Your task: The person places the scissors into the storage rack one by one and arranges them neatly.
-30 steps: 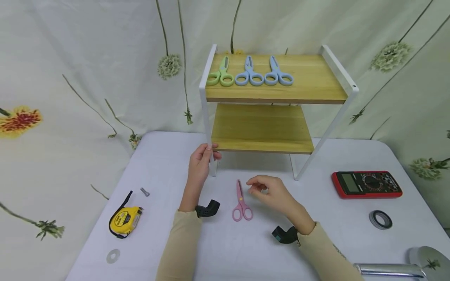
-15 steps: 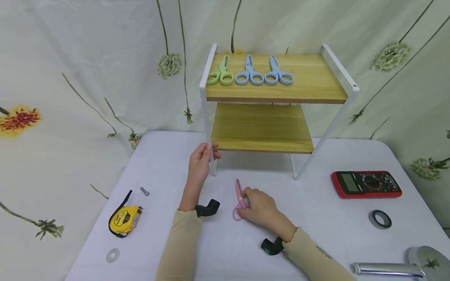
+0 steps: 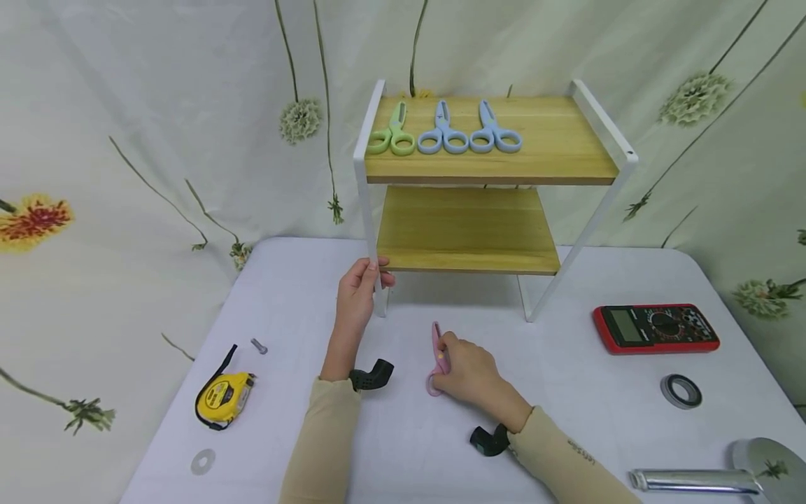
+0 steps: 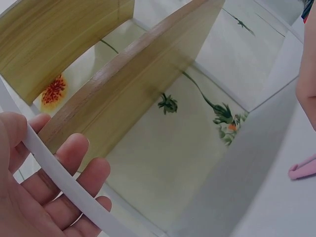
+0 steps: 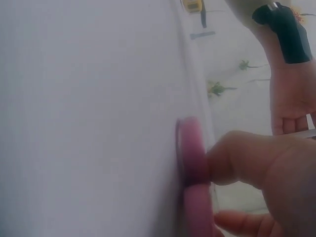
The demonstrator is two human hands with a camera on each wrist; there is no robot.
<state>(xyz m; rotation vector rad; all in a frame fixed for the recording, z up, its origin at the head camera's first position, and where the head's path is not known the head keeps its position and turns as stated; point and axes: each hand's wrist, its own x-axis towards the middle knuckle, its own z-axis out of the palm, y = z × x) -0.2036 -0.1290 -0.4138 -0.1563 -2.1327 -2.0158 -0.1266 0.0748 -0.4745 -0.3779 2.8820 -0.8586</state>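
Pink scissors (image 3: 439, 359) lie near the middle of the table, blades toward the shelf. My right hand (image 3: 469, 371) pinches them by the handle from the right side; part of the handles is hidden beneath it. In the right wrist view, the thumb touches the pink handle (image 5: 193, 153). My left hand (image 3: 357, 294) grips the white left front leg of the two-tier wooden shelf (image 3: 469, 262); the left wrist view has the frame bar (image 4: 64, 180) between thumb and fingers. On the top board lie green scissors (image 3: 394, 133) and two blue pairs, the nearer-left blue scissors (image 3: 443, 129) among them.
On the left are a bolt (image 3: 259, 346), a yellow tape measure (image 3: 224, 399) and a grey washer (image 3: 203, 461). At right lie a red multimeter (image 3: 656, 328), a black tape roll (image 3: 681, 391) and a shiny metal tube (image 3: 695, 481).
My right hand came down from beside the pink scissors and took hold of them. They have since shifted slightly right. My left hand stays on the shelf leg.
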